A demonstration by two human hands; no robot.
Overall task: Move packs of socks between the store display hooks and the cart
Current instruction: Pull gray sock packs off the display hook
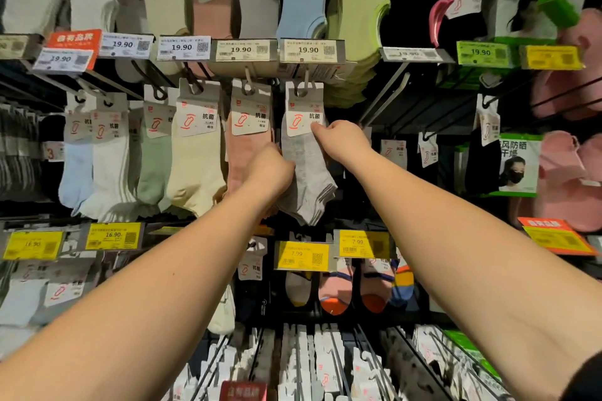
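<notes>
While hung from its hook, grey sock pack [308, 169] between both hands.

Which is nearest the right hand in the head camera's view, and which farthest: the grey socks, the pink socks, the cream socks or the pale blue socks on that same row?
1. Grey socks: the right hand pinches their label.
2. Pink socks: next hook to the left, behind the left hand.
3. Cream socks: further left.
4. Pale blue socks: far left of the row.
</notes>
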